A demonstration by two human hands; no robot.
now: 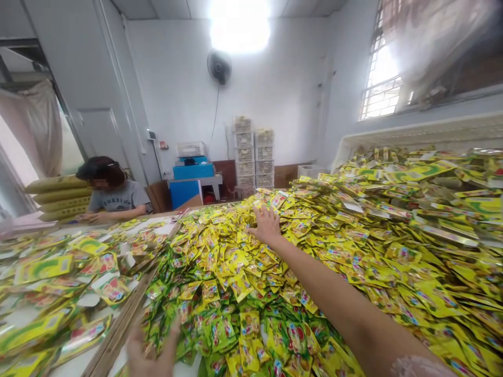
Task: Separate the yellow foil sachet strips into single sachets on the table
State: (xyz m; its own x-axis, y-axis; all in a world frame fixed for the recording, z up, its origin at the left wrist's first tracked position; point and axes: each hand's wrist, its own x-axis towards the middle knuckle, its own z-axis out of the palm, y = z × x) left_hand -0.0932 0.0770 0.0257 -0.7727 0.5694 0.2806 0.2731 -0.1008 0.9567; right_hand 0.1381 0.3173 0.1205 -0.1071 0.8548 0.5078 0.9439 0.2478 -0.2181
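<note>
A big heap of small yellow sachets (236,256) covers the table, with green sachets (220,330) lying closer to me. My right hand (268,226) reaches far across and rests on top of the yellow sachets, its fingers spread and nothing held. At the lower left, my left hand (153,348) is slightly blurred, thumb and fingers apart, beside the green sachets and the wooden strip (121,319). Nothing shows in its grasp.
Flat printed cartons (43,272) lie scattered left of the strip. A tipped white crate (416,131) spills more cartons at right. Another person (118,193) sits at the far left by stacked sacks (58,196). Stacked crates (244,152) stand at the back wall.
</note>
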